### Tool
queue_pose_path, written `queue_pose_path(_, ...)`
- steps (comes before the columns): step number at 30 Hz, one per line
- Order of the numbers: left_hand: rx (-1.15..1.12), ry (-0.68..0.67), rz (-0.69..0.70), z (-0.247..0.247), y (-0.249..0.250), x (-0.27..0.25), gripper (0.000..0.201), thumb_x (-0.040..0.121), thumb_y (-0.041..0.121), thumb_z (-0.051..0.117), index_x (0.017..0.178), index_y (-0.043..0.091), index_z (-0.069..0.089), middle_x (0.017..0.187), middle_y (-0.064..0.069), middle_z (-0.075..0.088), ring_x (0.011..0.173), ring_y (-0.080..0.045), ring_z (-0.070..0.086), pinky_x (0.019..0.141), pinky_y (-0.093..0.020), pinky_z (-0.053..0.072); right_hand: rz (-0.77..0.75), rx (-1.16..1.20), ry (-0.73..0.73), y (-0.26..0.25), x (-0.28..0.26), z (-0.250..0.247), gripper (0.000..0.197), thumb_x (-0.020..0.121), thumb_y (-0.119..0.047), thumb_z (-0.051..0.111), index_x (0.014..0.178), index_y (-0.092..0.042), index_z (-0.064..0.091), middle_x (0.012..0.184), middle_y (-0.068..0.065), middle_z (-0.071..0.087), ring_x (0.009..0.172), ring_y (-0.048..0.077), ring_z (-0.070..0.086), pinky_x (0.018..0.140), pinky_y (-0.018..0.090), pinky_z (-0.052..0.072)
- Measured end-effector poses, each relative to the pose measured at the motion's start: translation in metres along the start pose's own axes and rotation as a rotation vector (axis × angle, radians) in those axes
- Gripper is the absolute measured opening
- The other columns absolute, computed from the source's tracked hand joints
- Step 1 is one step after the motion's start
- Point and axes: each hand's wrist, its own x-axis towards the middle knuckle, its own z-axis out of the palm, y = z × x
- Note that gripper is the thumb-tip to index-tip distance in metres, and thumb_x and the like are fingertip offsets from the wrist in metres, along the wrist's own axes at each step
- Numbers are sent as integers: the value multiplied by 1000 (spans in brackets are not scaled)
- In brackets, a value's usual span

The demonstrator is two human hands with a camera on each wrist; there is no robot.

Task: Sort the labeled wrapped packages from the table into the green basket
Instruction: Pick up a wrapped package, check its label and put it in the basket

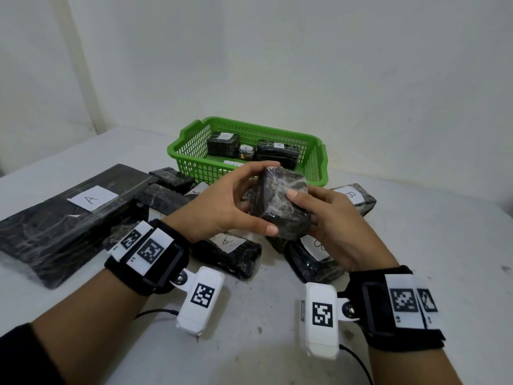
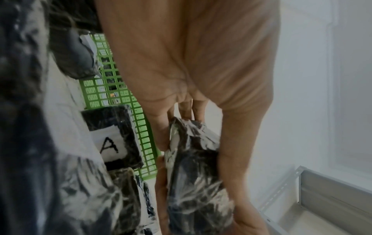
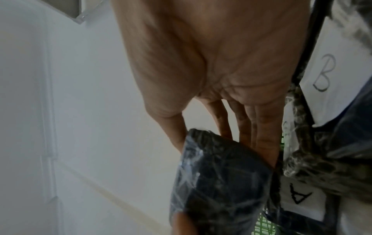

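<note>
Both hands hold one black wrapped block (image 1: 280,202) above the table, in front of the green basket (image 1: 191,159). My left hand (image 1: 236,201) grips it from the left, thumb at its near lower edge, fingers over the top. My right hand (image 1: 327,220) holds it from the right, thumb on its front face. No label shows on the block. The same block (image 2: 195,173) fills the lower left wrist view and appears again as the dark block (image 3: 219,184) in the right wrist view. The basket holds three wrapped packages, two labeled A (image 1: 277,151).
Wrapped packages lie on the white table: a large flat one labeled A (image 1: 72,215) at left, a smaller A package (image 1: 227,251) under my left wrist, two labeled B (image 1: 352,198) at right. A white wall stands behind the basket.
</note>
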Motion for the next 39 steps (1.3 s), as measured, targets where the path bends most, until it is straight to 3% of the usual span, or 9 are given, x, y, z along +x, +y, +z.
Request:
queue_pose_path(3,-4,86,-10,0,1,3,83,77,24,87,150,20,48,146,-1,58,131,-19,61,102,-41,56,-81,-63,20,2,0,-2,62,75,-15,90,133,-20,68,127,2,75,111,22,75,88,41,63)
queue_pose_path(6,27,239,57,3,4,4,65,76,19,84,136,8,61,129,-6,72,121,-19,69,100,-35,57,-171,-107,7,-1,-4,0,67,76,1,86,135,-27,67,127,-5,74,106,19,77,84,30,62)
queue_pose_path(12,53,235,259,0,1,2,59,69,-1,83,125,4,66,127,-11,72,121,-25,69,100,-36,57,-29,-32,-12,-4,-3,6,78,72,-54,87,139,-23,63,126,4,76,113,20,74,107,43,54)
queue_pose_path(16,97,141,282,1,2,1,68,70,-2,86,132,9,61,137,-10,66,129,-27,63,104,-43,55,8,-18,-45,-6,-5,7,64,73,-49,81,122,-10,72,115,10,79,101,20,76,98,37,57)
queue_pose_path(18,134,61,198,-3,0,1,89,71,10,92,148,18,47,149,-2,55,139,-21,54,109,-44,51,-25,-4,-19,-3,-3,6,66,75,-40,90,130,-10,68,120,10,77,108,21,76,99,38,57)
queue_pose_path(21,112,14,28,-5,0,0,110,68,49,91,159,24,33,157,5,47,142,-13,50,117,-43,43,-104,-22,29,1,1,3,91,60,-47,97,140,-20,63,136,4,71,126,20,68,110,45,51)
queue_pose_path(25,1,81,21,2,0,3,71,78,31,79,140,7,57,135,-9,68,128,-27,64,111,-45,49,-161,1,8,0,0,2,98,56,-37,93,145,-17,58,137,3,70,125,18,69,106,40,54)
queue_pose_path(34,-23,152,80,-3,0,4,76,69,23,84,138,7,57,131,-7,71,123,-21,67,97,-27,55,-204,-69,-27,0,-2,2,94,56,-31,93,143,-19,59,136,-2,71,129,13,65,104,30,55)
queue_pose_path(39,-72,113,59,-7,0,3,83,70,21,82,145,9,49,139,-7,66,130,-22,62,105,-33,52,-229,-99,-50,-1,-3,-2,90,59,-17,94,142,-17,59,137,1,70,131,15,64,116,45,48)
